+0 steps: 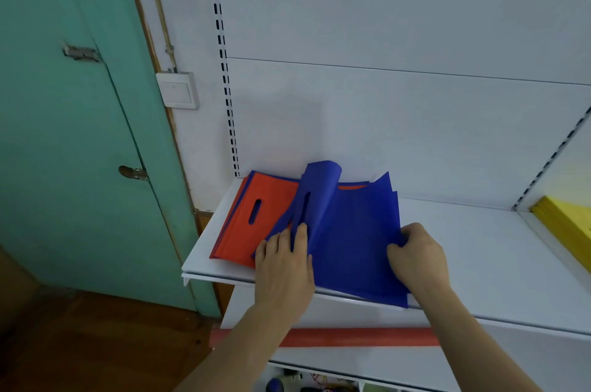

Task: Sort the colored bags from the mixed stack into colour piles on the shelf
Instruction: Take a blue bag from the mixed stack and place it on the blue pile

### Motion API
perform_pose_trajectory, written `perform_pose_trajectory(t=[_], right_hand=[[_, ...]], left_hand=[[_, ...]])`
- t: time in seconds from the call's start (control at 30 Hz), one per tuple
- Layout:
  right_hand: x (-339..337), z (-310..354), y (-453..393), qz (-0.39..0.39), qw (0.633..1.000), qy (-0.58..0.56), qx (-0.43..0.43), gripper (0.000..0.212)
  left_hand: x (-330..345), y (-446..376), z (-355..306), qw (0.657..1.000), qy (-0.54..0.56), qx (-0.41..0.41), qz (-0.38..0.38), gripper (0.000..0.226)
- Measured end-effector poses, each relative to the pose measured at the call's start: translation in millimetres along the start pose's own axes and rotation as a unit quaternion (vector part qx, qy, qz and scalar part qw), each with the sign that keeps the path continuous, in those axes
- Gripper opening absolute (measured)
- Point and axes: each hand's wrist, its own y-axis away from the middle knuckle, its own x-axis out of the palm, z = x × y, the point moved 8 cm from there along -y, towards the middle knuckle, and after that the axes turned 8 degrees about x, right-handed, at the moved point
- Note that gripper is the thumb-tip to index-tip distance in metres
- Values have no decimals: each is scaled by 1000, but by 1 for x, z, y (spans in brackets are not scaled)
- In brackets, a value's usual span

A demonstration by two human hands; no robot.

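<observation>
On shelf [479, 247]: 1 mixed stack [236, 225], both hands' fingers [300, 231] gripping blue bags [351, 231].

Two bare forearms [230, 347] — no sleeves, rings or watch

Yellow stack [566, 225], right of frame: cut by right edge, extent unknown. Blue bag [355, 238]: covers right part of mixed stack [256, 215]; only sliver of orange shows behind its top edge; layer count below not countable. Left hand [283, 259]: fingertips tucked under curled blue flap, hidden. Right hand [415, 255]: fingertips buried in blue bag's edge, grip unclear. Orange strip [351, 338] under shelf [479, 247]: partly behind forearms, identity unclear. Bottom edge: small dark items, blurred, cropped, unidentifiable.
</observation>
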Motion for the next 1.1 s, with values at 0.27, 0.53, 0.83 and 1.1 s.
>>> perform_pose_trajectory(t=[0.27,0.53,0.83,1.1], right_hand=[[-34,3,-9,-95,986,-100,-91,51],[-76,3,14,-165,935,-272,-155,40],[-76,-18,13,-183,925,-294,-155,16],[-43,-25,0,-134,942,-296,-87,12]], left_hand=[[-12,-10,26,996,54,-64,-31,95],[-6,-69,81,834,517,-186,-58,80],[-32,-84,74,756,627,-60,-180,29],[-27,-64,58,828,536,-82,-141,23]])
